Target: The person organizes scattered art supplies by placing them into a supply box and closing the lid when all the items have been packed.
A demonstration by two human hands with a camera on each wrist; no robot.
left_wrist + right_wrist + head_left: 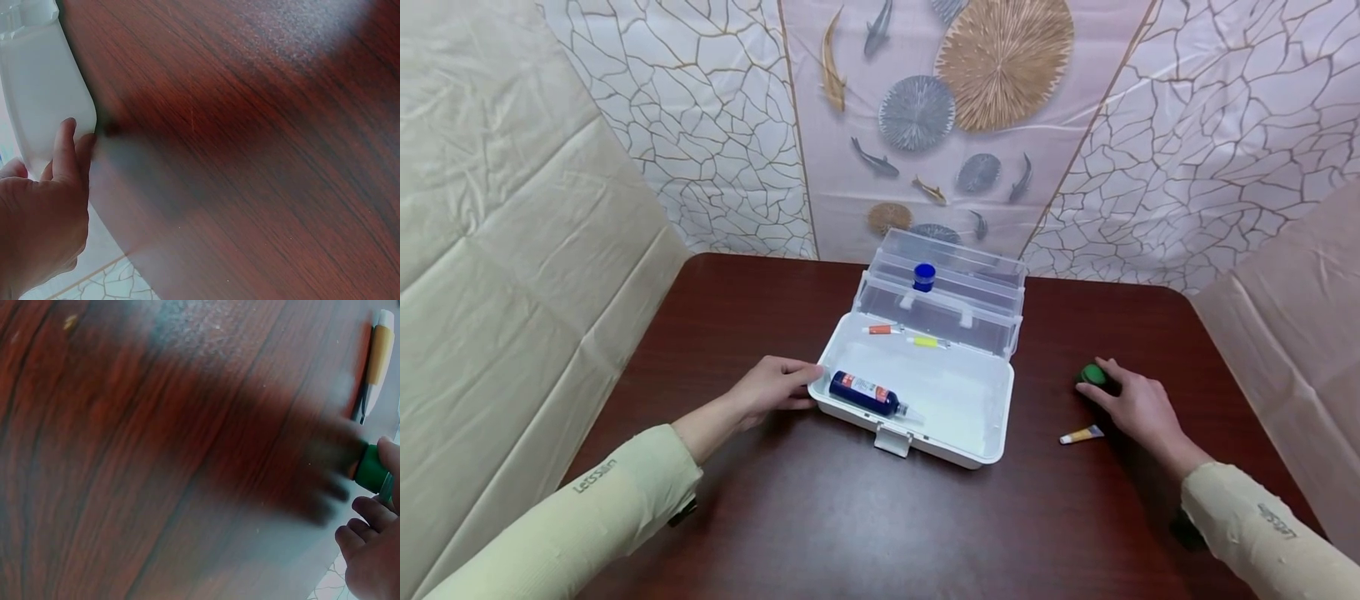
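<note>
A white plastic box (951,400) with a clear lid (887,292) tilted back stands on the table. My left hand (772,386) holds its left front corner, thumb at the rim and fingers along the outer wall (47,94). Inside the box lie a dark blue bottle (857,393) with a clear nozzle, an orange-labelled tube (880,330) and a yellow-labelled tube (926,342). To the right of the box, my right hand (1142,408) pinches a small green jar (1093,374) between thumb and fingers. A tube with a yellow band (1081,434) lies on the table beside that hand.
A small blue jar (924,277) shows at the raised lid. The box's front latch (892,440) hangs down. The dark red wooden table (820,517) meets patterned cloth (730,167) at the back and plain cloth walls (497,250) at the sides.
</note>
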